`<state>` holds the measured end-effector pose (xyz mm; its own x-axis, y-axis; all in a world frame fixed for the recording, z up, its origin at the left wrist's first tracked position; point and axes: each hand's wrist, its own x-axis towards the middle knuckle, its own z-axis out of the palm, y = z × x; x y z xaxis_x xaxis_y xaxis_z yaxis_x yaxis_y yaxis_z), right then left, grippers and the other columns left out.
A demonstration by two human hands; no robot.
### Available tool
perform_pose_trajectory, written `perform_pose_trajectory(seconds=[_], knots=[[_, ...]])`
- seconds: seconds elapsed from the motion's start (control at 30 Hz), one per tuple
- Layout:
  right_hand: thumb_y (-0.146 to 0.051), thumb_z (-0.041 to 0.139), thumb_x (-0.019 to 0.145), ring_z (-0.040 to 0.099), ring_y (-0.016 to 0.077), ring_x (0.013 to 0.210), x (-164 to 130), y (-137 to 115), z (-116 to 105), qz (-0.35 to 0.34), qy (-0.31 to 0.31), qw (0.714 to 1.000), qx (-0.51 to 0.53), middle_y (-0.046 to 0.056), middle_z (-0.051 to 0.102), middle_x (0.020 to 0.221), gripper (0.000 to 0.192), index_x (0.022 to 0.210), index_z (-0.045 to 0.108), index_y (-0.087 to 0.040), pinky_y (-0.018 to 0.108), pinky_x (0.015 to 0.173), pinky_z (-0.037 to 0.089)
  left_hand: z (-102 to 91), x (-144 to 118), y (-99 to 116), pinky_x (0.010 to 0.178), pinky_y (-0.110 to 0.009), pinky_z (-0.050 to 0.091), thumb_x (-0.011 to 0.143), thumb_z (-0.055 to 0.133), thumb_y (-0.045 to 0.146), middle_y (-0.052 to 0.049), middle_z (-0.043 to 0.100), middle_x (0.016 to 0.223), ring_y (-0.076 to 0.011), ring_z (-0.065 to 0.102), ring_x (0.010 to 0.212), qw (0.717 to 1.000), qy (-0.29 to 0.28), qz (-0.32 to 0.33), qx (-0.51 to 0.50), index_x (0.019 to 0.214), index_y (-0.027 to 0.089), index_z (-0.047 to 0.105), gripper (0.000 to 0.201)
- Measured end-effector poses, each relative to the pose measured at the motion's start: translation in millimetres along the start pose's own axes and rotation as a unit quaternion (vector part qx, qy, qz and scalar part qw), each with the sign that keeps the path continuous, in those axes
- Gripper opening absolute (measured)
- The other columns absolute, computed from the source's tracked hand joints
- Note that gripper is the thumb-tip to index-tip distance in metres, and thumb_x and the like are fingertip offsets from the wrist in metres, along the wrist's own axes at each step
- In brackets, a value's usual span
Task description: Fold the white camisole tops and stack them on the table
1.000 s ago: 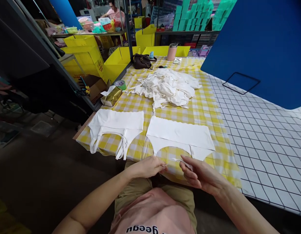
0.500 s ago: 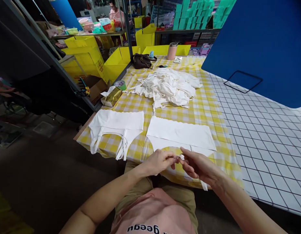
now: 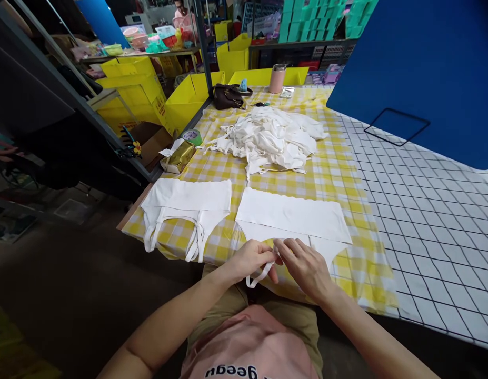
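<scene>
So the bench (image 3: 338, 173) has a yellow check cloth, with a big heap of white pieces (image 3: 273, 138) up at 12 o'clock. A finished white top (image 3: 188, 202) lies at 10 o'clock, and the white top being worked on (image 3: 293, 216) lies dead centre. Its strap (image 3: 259, 275) hangs off the near edge at 6 o'clock. Left hand (image 3: 252, 258) has a closed grip pinching that strap; right hand (image 3: 305, 266) pinches it too, fingers curled, the two hands touching.

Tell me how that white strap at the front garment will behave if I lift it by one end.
Probably floppy: the white strap droops in a loop under the left hand. Likely very light, since both hands, right hand included, manage it with fingertips. It seems joined to the white garment, so pulling may drag that across the checked tablecloth.
</scene>
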<state>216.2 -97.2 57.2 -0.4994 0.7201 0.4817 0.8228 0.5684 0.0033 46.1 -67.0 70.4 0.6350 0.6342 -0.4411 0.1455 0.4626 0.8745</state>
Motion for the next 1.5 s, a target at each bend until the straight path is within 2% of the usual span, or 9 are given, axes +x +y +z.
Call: perform_pose_trajectory(seconds=[0.17,0.4,0.53,0.6,0.67,0.73,0.87,1.0,1.5], knots=[[-0.008,0.040,0.086,0.053,0.0159,0.074,0.4,4.8,8.0,-0.067,0.101,0.992,-0.025,0.007,0.061,0.086,0.027,0.105,0.056,-0.018,0.027,0.067,0.041,-2.3,2.6,0.1,0.048,-0.021,0.040,0.072,0.057,0.047,-0.004,0.062,0.049,-0.0142,0.059,0.048,0.995,-0.023,-0.040,-0.093,0.081,0.007,0.063,0.041],[-0.009,0.041,0.087,0.052,0.0167,0.070,-2.6,4.6,18.7,-0.039,0.047,0.997,0.037,0.008,0.062,0.080,0.022,0.101,0.057,-0.013,0.027,0.063,0.041,-1.6,3.6,-2.2,0.045,-0.020,0.037,0.071,0.057,0.040,-0.005,0.062,0.048,-0.0141,0.059,0.045,0.988,-0.053,-0.060,-0.129,0.080,0.007,0.061,0.034],[-0.008,0.038,0.088,0.054,0.0157,0.069,-3.0,5.2,26.6,0.026,0.038,0.996,0.083,0.006,0.062,0.076,0.023,0.092,0.058,-0.017,0.026,0.063,0.042,-7.5,6.1,1.3,0.049,-0.023,0.041,0.077,0.048,0.047,-0.004,0.060,0.049,-0.0148,0.058,0.047,0.996,-0.057,-0.039,-0.063,0.080,0.009,0.060,0.040],[-0.010,0.037,0.088,0.055,0.0154,0.068,-1.3,7.3,31.3,0.095,0.046,0.987,0.123,0.005,0.061,0.074,0.023,0.089,0.059,-0.018,0.025,0.061,0.042,-15.9,12.4,4.3,0.055,-0.025,0.044,0.083,0.040,0.045,-0.003,0.060,0.055,-0.0141,0.057,0.053,0.998,0.009,0.011,0.054,0.080,0.011,0.061,0.040],[-0.014,0.038,0.088,0.057,0.0150,0.066,2.7,10.5,35.5,0.184,0.052,0.966,0.174,0.005,0.063,0.075,0.022,0.088,0.059,-0.018,0.025,0.059,0.043,-26.3,23.0,6.6,0.069,-0.028,0.046,0.086,0.041,0.036,-0.004,0.063,0.072,-0.0151,0.058,0.070,0.962,0.123,0.090,0.226,0.083,0.014,0.061,0.030],[-0.017,0.041,0.084,0.057,0.0147,0.062,8.3,14.3,38.6,0.271,0.039,0.935,0.226,0.004,0.064,0.075,0.019,0.086,0.060,-0.018,0.025,0.058,0.043,-35.5,36.1,7.1,0.084,-0.030,0.042,0.084,0.048,0.025,-0.005,0.062,0.093,-0.0177,0.054,0.092,0.882,0.195,0.157,0.399,0.090,0.017,0.061,0.017],[-0.020,0.042,0.076,0.056,0.0150,0.059,19.3,21.1,44.0,0.377,-0.005,0.874,0.306,0.003,0.066,0.073,0.022,0.085,0.062,-0.017,0.027,0.059,0.043,-44.3,60.3,4.6,0.088,-0.034,0.039,0.083,0.052,0.019,-0.006,0.056,0.106,-0.0212,0.047,0.102,0.752,0.163,0.191,0.609,0.101,0.018,0.058,0.019],[-0.021,0.042,0.072,0.055,0.0150,0.060,25.6,27.7,50.2,0.377,-0.008,0.864,0.334,0.004,0.065,0.074,0.025,0.081,0.065,-0.017,0.028,0.061,0.043,-46.6,74.4,3.4,0.084,-0.034,0.038,0.087,0.046,0.018,-0.006,0.056,0.101,-0.0210,0.048,0.098,0.686,0.140,0.199,0.686,0.096,0.015,0.059,0.016],[-0.017,0.040,0.071,0.058,0.0171,0.062,47.3,47.3,68.3,0.307,-0.060,0.920,0.237,0.007,0.067,0.073,0.028,0.077,0.067,-0.016,0.029,0.062,0.042,-66.8,92.3,15.1,0.083,-0.028,0.040,0.086,0.051,0.025,-0.004,0.060,0.091,-0.0173,0.051,0.092,0.818,0.123,0.178,0.533,0.085,0.016,0.065,0.017]])
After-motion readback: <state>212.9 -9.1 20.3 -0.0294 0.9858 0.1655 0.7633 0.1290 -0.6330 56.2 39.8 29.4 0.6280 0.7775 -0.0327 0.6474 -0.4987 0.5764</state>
